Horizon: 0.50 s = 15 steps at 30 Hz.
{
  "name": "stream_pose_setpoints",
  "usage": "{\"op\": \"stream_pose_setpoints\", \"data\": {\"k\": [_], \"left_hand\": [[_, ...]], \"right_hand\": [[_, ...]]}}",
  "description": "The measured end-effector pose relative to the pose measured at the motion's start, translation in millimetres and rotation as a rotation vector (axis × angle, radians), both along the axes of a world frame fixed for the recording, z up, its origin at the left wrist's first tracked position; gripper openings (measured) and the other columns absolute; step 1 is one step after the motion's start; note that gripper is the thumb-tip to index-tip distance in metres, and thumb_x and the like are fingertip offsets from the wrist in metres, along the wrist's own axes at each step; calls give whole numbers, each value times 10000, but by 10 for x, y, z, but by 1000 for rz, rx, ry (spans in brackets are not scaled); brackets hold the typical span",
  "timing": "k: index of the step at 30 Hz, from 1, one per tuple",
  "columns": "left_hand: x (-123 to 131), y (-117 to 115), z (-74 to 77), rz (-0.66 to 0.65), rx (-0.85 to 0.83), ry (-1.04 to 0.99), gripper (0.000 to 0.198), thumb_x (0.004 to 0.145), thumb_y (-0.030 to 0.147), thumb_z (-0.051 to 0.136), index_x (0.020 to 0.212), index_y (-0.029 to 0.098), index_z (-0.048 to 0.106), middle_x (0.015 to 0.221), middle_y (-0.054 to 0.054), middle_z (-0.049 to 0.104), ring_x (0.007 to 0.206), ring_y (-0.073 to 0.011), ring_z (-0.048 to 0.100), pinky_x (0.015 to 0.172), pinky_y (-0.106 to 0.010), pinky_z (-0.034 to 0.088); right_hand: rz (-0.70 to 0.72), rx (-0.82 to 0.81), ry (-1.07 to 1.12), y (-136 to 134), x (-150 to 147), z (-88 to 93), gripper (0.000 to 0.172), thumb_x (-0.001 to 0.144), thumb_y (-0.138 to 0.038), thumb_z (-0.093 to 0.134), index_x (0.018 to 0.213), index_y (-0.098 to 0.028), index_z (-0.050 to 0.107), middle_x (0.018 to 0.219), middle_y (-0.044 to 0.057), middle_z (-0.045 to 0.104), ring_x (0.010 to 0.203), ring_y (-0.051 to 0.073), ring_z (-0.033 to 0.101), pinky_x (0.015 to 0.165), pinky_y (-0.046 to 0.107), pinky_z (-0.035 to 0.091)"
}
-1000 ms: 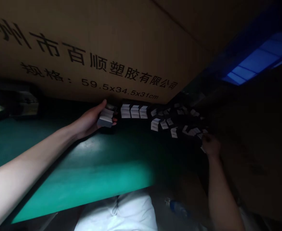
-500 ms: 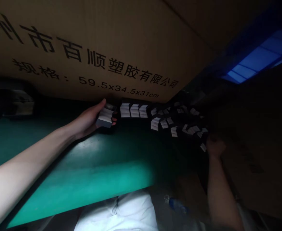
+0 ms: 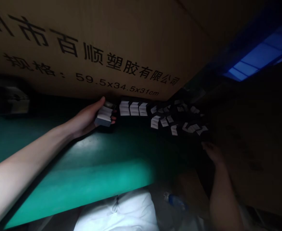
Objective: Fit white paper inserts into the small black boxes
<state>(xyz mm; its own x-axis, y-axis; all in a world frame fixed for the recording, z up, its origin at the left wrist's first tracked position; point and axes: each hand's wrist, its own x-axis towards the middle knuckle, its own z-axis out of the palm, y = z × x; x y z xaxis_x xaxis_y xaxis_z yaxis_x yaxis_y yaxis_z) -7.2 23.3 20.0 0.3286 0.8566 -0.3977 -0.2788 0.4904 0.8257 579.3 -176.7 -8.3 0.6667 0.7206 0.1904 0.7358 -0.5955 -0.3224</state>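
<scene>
My left hand (image 3: 92, 116) is closed around a small dark block with a pale stepped face (image 3: 104, 114), just above the table's back part. To its right stands a row of three like blocks (image 3: 133, 109), side by side against the carton. Further right many more such blocks (image 3: 165, 122) lie scattered at different angles. At the right end of these, in deep shade, my right hand (image 3: 214, 152) has its fingers drawn together. Something small and pale may be at its fingertips, but it is too dark to make out.
A large printed carton (image 3: 136, 41) rises behind the green tabletop (image 3: 88, 179). Another carton (image 3: 256, 138) stands at the right. A dark object (image 3: 15, 99) sits at the back left. Below the table edge lies a plastic bottle (image 3: 175, 201). A blue translucent object (image 3: 258, 57) shows upper right.
My right hand has shifted slightly down and right, its fingers now pointing left. The pale piece beside it no longer shows there. My left hand keeps its block nearly in place.
</scene>
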Motion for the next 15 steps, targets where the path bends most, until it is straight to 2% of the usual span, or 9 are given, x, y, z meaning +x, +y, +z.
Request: {"op": "stream_pose_setpoints", "data": {"k": [3, 6, 9, 13, 15], "left_hand": [[14, -1, 5, 10, 0, -8, 431, 1079, 453, 532, 1093, 73, 737, 907, -134, 822, 697, -203, 776, 621, -286, 663], [7, 3, -16, 10, 4, -14, 430, 1070, 461, 549, 1081, 74, 736, 907, -137, 822, 703, -208, 774, 628, -294, 664], [-9, 5, -32, -7, 18, -23, 434, 1063, 470, 560, 1105, 75, 737, 924, -130, 826, 734, -211, 781, 658, -294, 671], [-21, 11, -38, -7, 14, -23, 422, 1075, 453, 541, 1118, 82, 737, 952, -123, 827, 730, -204, 782, 657, -294, 673], [-23, 21, -48, -7, 14, -25, 423, 1086, 442, 518, 1118, 80, 735, 949, -128, 827, 719, -202, 784, 649, -294, 673]], "right_hand": [[-44, -8, 81, -66, -8, -26, 259, 729, -498, 744, 721, -240, 739, 787, 125, 773, 740, 304, 744, 634, 400, 570], [-92, 29, 67, -31, -19, -72, 280, 745, -457, 697, 836, -201, 765, 851, 149, 783, 836, 337, 755, 749, 458, 592], [-87, 55, 45, 68, -38, -106, 371, 787, -460, 637, 952, -165, 790, 933, 159, 795, 933, 340, 752, 852, 474, 588], [-64, 77, -8, 244, -68, -118, 445, 853, -500, 594, 1012, -142, 806, 1048, 178, 798, 1007, 330, 736, 880, 434, 578], [-71, 90, -78, 338, -67, -115, 459, 895, -448, 535, 1068, -111, 795, 1114, 203, 785, 1056, 334, 722, 915, 435, 562]]}}
